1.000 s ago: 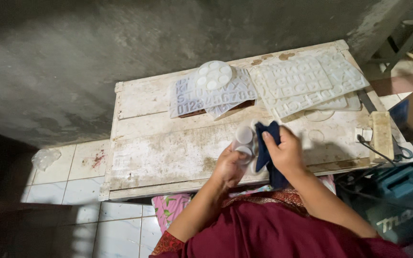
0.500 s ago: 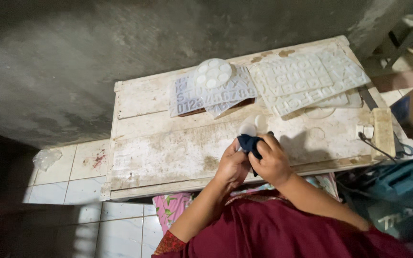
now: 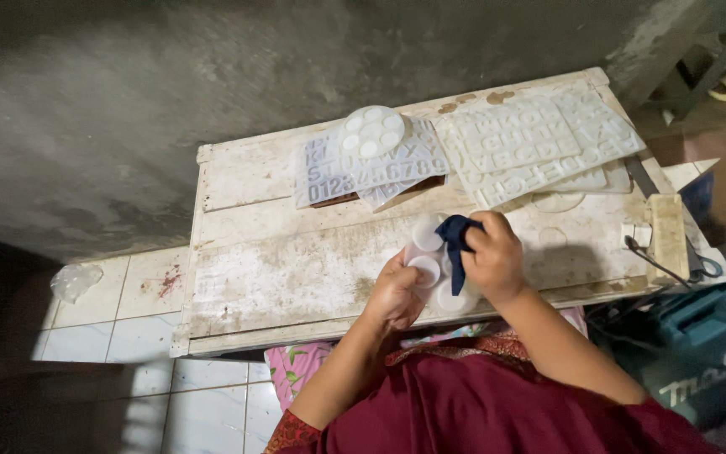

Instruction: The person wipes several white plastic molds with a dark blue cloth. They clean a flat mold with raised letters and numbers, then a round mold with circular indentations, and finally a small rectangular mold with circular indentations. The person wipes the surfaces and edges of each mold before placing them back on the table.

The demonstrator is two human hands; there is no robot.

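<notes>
My left hand (image 3: 394, 294) grips a translucent white silicone mould (image 3: 427, 259) with round cavities, held above the front of a worn white wooden table (image 3: 279, 277). My right hand (image 3: 494, 259) holds a dark blue cloth (image 3: 455, 240) pressed against the mould's upper part. Both hands are close together over the table's front middle. Part of the mould is hidden behind the cloth and my fingers.
On the table's far side lie flat translucent letter and number moulds (image 3: 363, 168), a round multi-cavity mould (image 3: 371, 132), and larger alphabet moulds (image 3: 539, 143). A teal tool case (image 3: 699, 345) stands at the right. Grey concrete wall behind, tiled floor (image 3: 119, 336) at the left.
The blue cloth has moved from hanging open beside the mould to being bunched against it. Both hands have lifted and tilted the mould a little, showing more of its round cavities.
</notes>
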